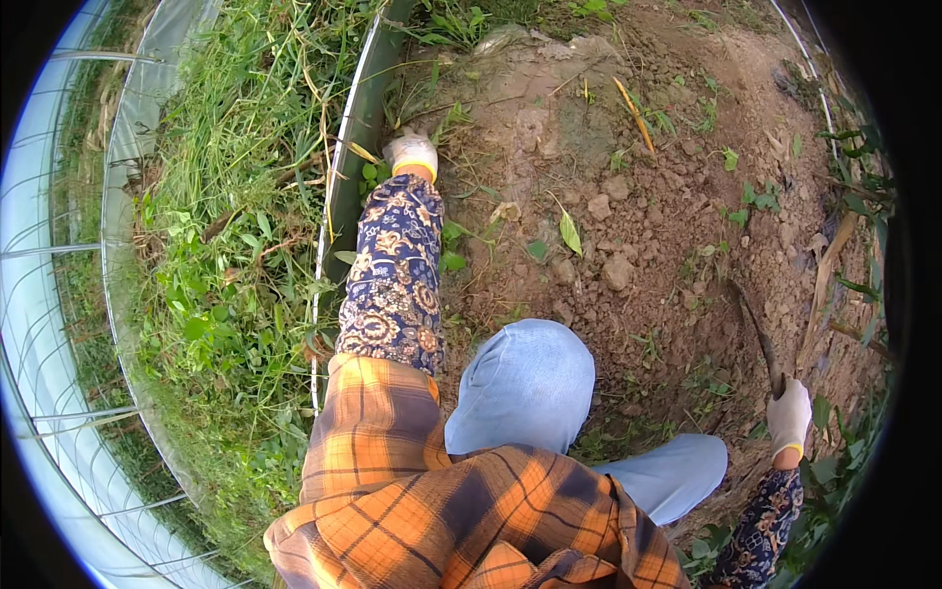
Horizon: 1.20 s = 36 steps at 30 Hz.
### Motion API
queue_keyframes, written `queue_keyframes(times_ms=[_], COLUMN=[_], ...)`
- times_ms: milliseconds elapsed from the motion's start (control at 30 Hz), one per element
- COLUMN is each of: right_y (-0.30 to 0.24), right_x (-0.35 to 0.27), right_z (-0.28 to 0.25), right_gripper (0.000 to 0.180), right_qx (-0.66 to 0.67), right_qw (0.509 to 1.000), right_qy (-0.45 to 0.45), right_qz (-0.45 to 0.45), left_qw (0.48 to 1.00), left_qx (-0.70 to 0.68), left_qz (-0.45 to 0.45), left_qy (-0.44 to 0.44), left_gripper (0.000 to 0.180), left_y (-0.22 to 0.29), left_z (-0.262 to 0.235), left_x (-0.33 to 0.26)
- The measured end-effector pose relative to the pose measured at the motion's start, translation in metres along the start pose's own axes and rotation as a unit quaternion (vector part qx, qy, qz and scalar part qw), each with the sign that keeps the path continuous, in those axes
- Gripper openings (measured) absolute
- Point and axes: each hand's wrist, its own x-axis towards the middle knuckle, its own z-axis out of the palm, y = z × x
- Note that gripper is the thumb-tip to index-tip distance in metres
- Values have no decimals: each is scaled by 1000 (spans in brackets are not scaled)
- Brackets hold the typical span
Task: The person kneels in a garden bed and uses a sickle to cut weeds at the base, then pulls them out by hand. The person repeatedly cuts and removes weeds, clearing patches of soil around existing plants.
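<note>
My left hand (410, 154), in a white glove with a yellow cuff, reaches down to the soil beside the dark green strip. Small weeds (453, 120) grow next to it. Its fingers point away from me and are mostly hidden, so what they touch does not show. Out to the right, my right hand (788, 416), also gloved in white, is closed around the lower end of a sickle (758, 334). The sickle's dark, slightly curved blade points forward over the soil, apart from my left hand.
A dark green strip with a pale edge (343, 147) runs along my left. Beyond it lie thick weeds (226, 285) and a plastic-covered hoop frame (59, 324). Clods (617, 272) and scattered leaves (569, 233) dot the brown soil ahead. Leafy plants (849, 452) line the right edge.
</note>
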Motion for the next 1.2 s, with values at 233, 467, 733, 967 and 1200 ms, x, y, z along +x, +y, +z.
queue_keyframes(times_ms=[233, 467, 733, 967, 1200], right_y=[9, 4, 13, 15, 8], right_x=[0, 5, -3, -1, 3], right_z=[4, 3, 8, 8, 3], right_gripper=[21, 18, 16, 19, 26], right_qx=[7, 15, -3, 6, -7], right_qw=[1000, 998, 999, 999, 1000], right_qy=[16, 40, 35, 37, 17], right_qz=[-15, -54, -24, -27, -21], left_qw=[988, 893, 965, 924, 851], left_qx=[-141, -415, -220, -319, -487], left_qz=[-42, 174, 52, -202, 25], left_qy=[45, 2, 130, 67, 195], left_gripper=[33, 36, 51, 45, 30], left_y=[-5, 94, 66, -10, 32], left_z=[31, 78, 25, 37, 72], left_x=[-23, -119, -101, -39, -76])
